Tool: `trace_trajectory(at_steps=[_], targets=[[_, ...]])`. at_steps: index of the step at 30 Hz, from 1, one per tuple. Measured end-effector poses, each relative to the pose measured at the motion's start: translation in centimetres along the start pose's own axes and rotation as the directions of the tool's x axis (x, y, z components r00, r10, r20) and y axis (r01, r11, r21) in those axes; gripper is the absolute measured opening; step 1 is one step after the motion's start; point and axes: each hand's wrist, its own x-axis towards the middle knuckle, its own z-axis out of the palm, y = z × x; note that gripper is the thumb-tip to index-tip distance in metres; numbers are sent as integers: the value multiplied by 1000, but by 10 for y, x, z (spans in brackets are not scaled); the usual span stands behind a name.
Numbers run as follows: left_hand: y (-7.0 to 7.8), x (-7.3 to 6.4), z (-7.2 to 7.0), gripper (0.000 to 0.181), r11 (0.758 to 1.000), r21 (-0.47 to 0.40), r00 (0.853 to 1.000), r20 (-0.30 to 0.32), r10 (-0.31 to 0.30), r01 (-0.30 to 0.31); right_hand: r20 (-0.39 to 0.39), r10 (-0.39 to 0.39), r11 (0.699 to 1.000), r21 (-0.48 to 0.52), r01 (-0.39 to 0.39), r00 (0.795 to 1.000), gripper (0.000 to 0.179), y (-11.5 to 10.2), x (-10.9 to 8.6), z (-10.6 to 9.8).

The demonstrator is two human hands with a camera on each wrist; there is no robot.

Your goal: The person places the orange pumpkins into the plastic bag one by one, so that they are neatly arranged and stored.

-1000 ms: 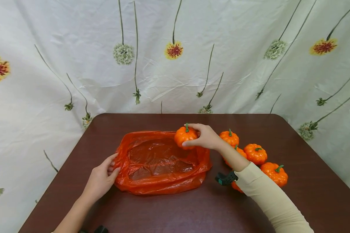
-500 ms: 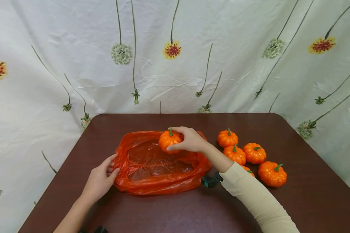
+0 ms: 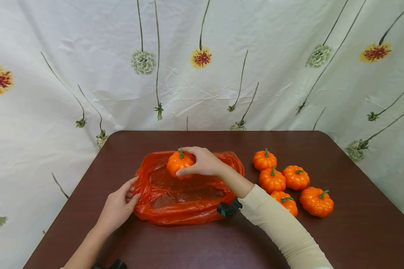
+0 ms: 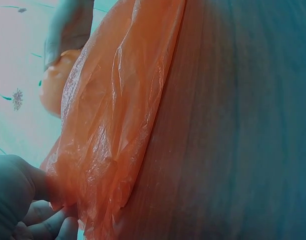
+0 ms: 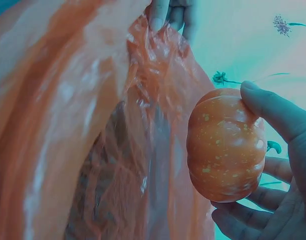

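An orange-red plastic bag (image 3: 188,216) lies on the table with its wide mouth facing up. My left hand (image 3: 116,209) pinches the bag's left edge between thumb and fingers; the left wrist view shows the crumpled film (image 4: 108,165) at the fingertips. Over the bag's opening, my right hand (image 3: 202,161) grips a small orange toy pumpkin (image 3: 179,164) with a green stem. In the right wrist view the thumb and fingers curl round the speckled pumpkin (image 5: 225,145), beside the bag's wall (image 5: 162,75).
Several more toy pumpkins sit in a cluster on the right of the dark brown table (image 3: 188,250), among them a rear one (image 3: 264,160) and a front right one (image 3: 316,202). A white flower-print cloth (image 3: 272,45) hangs behind the table.
My right hand has carried the pumpkin leftward from the bag's right rim to over the left part of its opening. The left hand has kept its hold on the bag's edge.
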Motion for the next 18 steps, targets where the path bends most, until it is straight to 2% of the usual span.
trace_trajectory(at_steps=[10, 18], targets=[[-2, -1, 0, 50, 1000, 4, 1000, 8, -7, 7, 45, -4, 1000, 23, 3, 999, 81, -12, 15, 22], [-2, 0, 1, 50, 1000, -9, 1000, 20, 1, -1, 66, 34, 999, -44, -32, 997, 83, -16, 22, 40]])
